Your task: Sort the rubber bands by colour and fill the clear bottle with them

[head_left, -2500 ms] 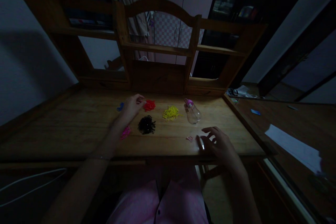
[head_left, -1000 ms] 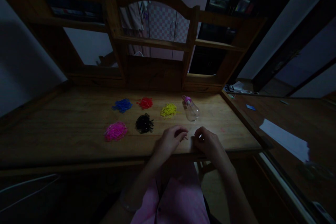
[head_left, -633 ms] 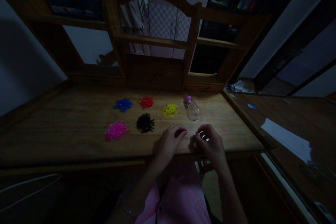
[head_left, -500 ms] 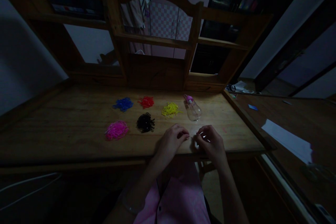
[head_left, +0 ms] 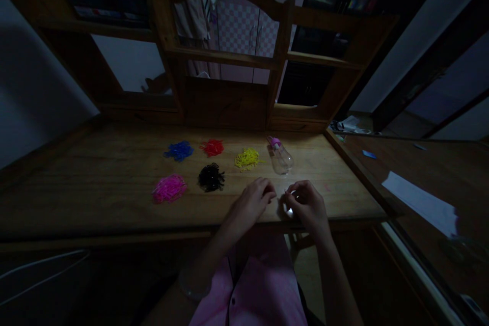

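— Dim room, wooden desk (head_left: 95,178) with an open shelf hutch (head_left: 225,107) at the back. Where's the action, though?

— Near the front edge. Right hand (head_left: 307,204) has thumb and forefinger pinched on a tiny pale strand (head_left: 285,192). Might be a rubber band, but it's too small and dark to swear to. Left hand (head_left: 254,198) is near it, fingers curled in, tips close together. Can't tell if there's anything in them.

— How would a strand like that handle?

— My guess: weighs next to nothing, soft, stretchy, more grippy than slick. Easy to lose, and it could snap if yanked. I'd hold opposite ends, fingertips only.

— And the coloured stuff?

— Looks like rubber bands: pink heap (head_left: 169,188) and black heap (head_left: 211,178) on the left nearer the front, blue heap (head_left: 179,151) and red heap (head_left: 212,147) behind, yellow heap (head_left: 247,159) further right. Probably tangly, so I'd tease one off the outside, not dig into the middle.

— Bottle?

— Clear bottle (head_left: 282,162), purple-pink cap (head_left: 275,143), just right of the yellow. Likely thin plastic, light and a bit slippery. I'd grab the narrow neck. Can't tell if it's standing or lying.
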Tool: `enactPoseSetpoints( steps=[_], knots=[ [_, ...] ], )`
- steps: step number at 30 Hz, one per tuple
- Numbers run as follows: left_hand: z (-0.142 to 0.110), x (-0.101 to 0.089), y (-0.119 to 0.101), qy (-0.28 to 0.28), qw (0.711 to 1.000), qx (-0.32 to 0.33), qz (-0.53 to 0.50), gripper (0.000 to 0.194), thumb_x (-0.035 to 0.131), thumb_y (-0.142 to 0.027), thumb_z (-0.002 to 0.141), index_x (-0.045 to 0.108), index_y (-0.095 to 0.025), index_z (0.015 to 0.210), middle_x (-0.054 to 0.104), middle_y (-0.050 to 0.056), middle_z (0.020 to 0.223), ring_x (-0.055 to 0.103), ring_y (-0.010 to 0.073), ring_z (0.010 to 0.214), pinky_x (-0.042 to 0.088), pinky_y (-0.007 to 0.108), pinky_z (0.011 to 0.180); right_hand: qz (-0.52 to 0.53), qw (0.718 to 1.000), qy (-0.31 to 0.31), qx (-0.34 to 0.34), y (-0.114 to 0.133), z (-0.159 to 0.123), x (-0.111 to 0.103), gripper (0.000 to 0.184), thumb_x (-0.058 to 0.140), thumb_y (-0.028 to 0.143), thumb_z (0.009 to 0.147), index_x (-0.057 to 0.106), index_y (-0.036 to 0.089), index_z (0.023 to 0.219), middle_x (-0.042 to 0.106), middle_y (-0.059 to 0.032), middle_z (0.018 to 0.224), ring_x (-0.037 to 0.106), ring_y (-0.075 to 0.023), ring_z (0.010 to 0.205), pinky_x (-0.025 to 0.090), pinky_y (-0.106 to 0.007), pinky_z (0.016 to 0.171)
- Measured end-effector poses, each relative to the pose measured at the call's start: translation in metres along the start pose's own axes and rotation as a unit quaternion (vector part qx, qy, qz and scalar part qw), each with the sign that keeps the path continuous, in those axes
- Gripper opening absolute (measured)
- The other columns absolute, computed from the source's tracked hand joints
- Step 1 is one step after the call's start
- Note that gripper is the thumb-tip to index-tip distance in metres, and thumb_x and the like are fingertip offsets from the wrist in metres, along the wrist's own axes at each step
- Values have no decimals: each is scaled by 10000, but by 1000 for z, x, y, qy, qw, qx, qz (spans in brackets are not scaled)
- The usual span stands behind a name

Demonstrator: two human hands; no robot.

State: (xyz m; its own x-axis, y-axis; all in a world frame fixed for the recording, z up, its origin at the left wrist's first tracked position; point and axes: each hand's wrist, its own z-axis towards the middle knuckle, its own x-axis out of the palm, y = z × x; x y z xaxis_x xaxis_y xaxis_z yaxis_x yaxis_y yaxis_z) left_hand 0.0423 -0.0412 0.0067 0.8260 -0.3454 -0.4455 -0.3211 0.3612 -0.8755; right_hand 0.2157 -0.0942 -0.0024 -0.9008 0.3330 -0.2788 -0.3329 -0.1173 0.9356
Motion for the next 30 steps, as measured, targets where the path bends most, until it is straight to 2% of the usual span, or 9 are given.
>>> enactPoseSetpoints(
  steps=[2, 4, 6, 9, 12, 17, 23, 27, 30],
  knots=[
    [2, 6, -2, -33, 991, -57, -112, 67, 617, -237, 833, 639, -176, 821, 667, 22, 762, 635, 164, 702, 482, 260, 621, 30, 999, 6, -10, 4, 1, 2, 245, 696, 374, 776, 523, 216, 846, 650, -25, 842, 625, -143, 676, 510, -255, 608],
    [2, 11, -4, -70, 969, -87, -219, 131, 650, -282, 816, 673, -164, 867, 703, 33, 777, 667, 166, 689, 509, 255, 607, 64, 998, 19, -14, 9, 1, 4, 249, 697, 380, 777, 518, 217, 835, 641, -24, 849, 627, -146, 713, 521, -261, 649],
    [1, 16, -6, -102, 948, -88, -288, 193, 695, -308, 786, 713, -159, 908, 740, 51, 843, 699, 182, 753, 550, 275, 688, 91, 995, 28, -10, 14, 1, 9, 258, 704, 387, 771, 518, 221, 836, 638, -20, 851, 629, -149, 722, 526, -263, 654],
    [-2, 20, -5, -115, 930, -91, -338, 231, 735, -320, 753, 753, -161, 920, 760, 65, 924, 710, 206, 863, 564, 311, 817, 109, 994, 27, -7, 20, 1, 17, 252, 712, 383, 768, 547, 222, 868, 651, -20, 869, 641, -156, 755, 533, -267, 673],
    [-3, 21, -1, -130, 926, -95, -340, 220, 736, -311, 754, 763, -162, 913, 762, 66, 956, 708, 208, 906, 555, 324, 879, 118, 993, 21, -7, 19, 3, 23, 251, 714, 364, 777, 591, 214, 935, 664, -31, 898, 650, -162, 794, 536, -275, 708],
    [-2, 17, 3, -135, 925, -104, -341, 252, 726, -335, 770, 754, -154, 944, 766, 73, 905, 723, 207, 833, 580, 339, 831, 86, 996, -11, -14, 16, 7, 25, 229, 707, 367, 794, 625, 199, 925, 672, -36, 877, 641, -155, 730, 526, -269, 660],
    [0, 16, 5, -138, 924, -103, -340, 271, 743, -323, 761, 752, -146, 965, 764, 89, 950, 724, 211, 858, 568, 320, 834, 60, 998, 4, -7, 15, 7, 24, 246, 674, 415, 809, 632, 198, 917, 688, -36, 836, 661, -168, 688, 530, -271, 614],
    [-2, 16, 8, -143, 931, -110, -317, 305, 732, -361, 774, 754, -146, 989, 765, 101, 915, 724, 205, 822, 550, 241, 661, -13, 1000, -26, -10, 10, 10, 14, 226, 629, 409, 837, 642, 198, 919, 691, -37, 827, 647, -163, 663, 514, -264, 592],
    [-4, 15, 8, -147, 933, -104, -312, 314, 715, -368, 792, 751, -156, 1022, 763, 105, 932, 722, 198, 833, 530, 217, 635, -106, 993, -22, -47, 8, 15, 3, 191, 608, 366, 851, 634, 208, 956, 687, -51, 942, 623, -154, 680, 493, -263, 604]
  ],
)
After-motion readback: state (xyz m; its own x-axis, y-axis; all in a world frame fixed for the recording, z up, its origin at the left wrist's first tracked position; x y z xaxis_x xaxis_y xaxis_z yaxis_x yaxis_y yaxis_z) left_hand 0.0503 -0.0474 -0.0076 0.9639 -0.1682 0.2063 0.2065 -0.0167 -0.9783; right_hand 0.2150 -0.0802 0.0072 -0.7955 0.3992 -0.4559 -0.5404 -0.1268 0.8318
